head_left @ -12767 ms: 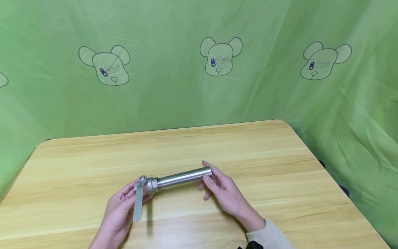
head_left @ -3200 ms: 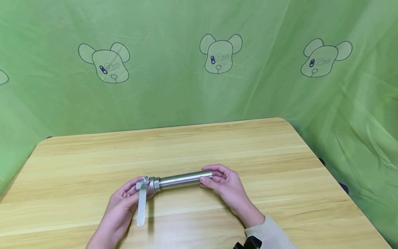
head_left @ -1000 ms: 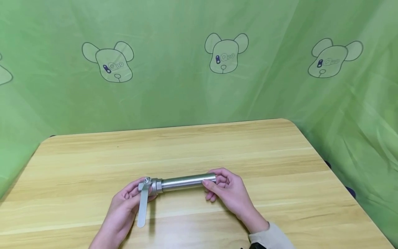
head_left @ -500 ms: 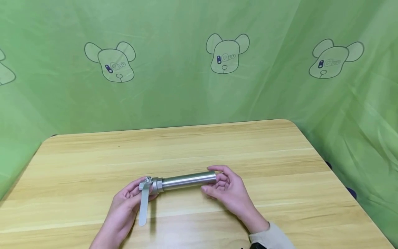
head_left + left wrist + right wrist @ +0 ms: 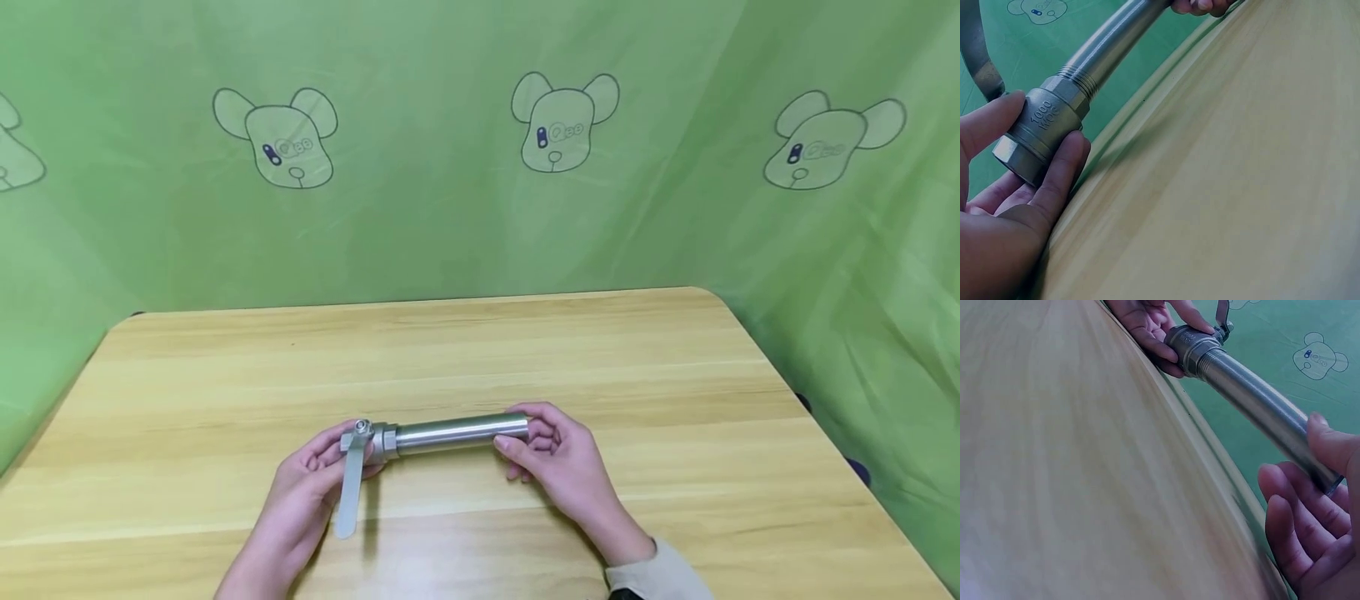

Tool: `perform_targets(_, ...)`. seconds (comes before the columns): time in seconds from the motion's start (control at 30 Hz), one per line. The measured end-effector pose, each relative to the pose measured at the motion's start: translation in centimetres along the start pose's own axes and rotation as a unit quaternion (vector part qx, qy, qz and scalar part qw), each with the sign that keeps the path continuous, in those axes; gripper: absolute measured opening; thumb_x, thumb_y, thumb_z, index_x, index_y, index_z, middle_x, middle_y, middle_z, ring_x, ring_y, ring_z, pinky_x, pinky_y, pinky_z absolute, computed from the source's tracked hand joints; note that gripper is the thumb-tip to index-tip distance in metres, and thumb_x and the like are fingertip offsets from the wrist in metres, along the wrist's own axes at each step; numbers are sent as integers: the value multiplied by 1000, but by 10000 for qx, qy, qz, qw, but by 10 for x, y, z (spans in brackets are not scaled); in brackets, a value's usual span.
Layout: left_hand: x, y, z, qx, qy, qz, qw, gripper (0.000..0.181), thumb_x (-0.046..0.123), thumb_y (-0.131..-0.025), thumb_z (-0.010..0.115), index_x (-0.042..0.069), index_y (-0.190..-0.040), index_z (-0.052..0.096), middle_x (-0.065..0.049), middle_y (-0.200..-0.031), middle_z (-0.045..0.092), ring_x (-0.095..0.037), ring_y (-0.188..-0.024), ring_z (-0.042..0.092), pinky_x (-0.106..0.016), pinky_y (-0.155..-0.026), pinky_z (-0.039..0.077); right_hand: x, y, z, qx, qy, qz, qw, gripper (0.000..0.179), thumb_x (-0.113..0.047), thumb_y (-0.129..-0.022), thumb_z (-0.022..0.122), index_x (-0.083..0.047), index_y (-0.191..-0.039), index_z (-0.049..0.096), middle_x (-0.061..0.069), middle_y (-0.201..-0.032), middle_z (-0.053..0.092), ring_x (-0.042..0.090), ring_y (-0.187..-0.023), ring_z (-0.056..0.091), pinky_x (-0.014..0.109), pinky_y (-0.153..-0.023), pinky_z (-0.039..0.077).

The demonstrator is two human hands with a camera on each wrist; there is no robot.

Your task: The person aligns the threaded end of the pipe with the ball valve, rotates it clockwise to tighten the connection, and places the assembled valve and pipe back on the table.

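A steel ball valve (image 5: 380,443) is held in my left hand (image 5: 296,496), thumb on one side of its body and fingers on the other. Its flat grey lever (image 5: 351,496) points toward the near edge of the table. From the valve's right port extends a shiny steel pipe (image 5: 461,431), raised over the table. Several bare threads (image 5: 1079,80) show where it enters the port in the left wrist view. My right hand (image 5: 572,467) pinches the pipe's free end; in the right wrist view its thumb (image 5: 1329,440) lies along the pipe, with some fingers loosely curled beneath.
The wood-grain table (image 5: 600,358) spreads under both hands. Behind it and at its sides hangs a green cloth (image 5: 435,208) printed with bear heads. A black item (image 5: 624,594) sits at the right sleeve (image 5: 660,577).
Over the last seconds the right thumb and fingers have moved off and back onto the pipe's end. The left hand keeps its grip on the valve. The head view has shifted slightly.
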State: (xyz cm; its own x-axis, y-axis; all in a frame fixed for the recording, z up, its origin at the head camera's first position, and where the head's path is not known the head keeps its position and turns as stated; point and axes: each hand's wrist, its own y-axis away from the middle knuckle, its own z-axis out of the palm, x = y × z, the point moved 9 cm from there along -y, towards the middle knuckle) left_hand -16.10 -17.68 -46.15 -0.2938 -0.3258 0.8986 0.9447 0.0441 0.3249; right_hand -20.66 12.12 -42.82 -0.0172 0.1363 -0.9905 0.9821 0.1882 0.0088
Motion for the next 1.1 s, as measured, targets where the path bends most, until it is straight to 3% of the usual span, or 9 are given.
perform_targets(0.37,4,0,1,-11,-15,92,10000,57,-3,-98,69,-4,-152,50,2,-123,80,-16,-117,76,-32,-106,63,0,0,-1,68,148,80,9998,43,-13,-94,85,0,-131,67,13,-89,73,18,-64,73,33,-63,68)
perform_targets(0.63,1,-1,-2,-20,21,56,10000,57,-1,-101,68,-4,-154,47,6,-121,81,-13,-115,76,-29,-104,63,-2,0,-4,53,187,-205,9996,64,-4,-81,91,-4,-139,64,6,-90,77,13,-74,74,26,-70,67)
perform_targets(0.9,2,-1,-1,-55,20,57,10000,56,0,-100,68,-3,-153,49,6,-122,80,-13,-115,76,-28,-105,63,-3,-1,-2,6,142,-244,9996,50,-4,-89,86,0,-135,65,18,-96,79,20,-70,78,33,-62,68)
perform_targets(1.1,2,1,-1,-34,-23,-42,10000,58,2,-100,70,-3,-154,47,7,-124,80,-14,-117,75,-30,-106,63,-5,0,-6,244,227,-372,9988,48,-1,-81,91,-1,-125,72,15,-102,79,11,-84,76,25,-75,68)
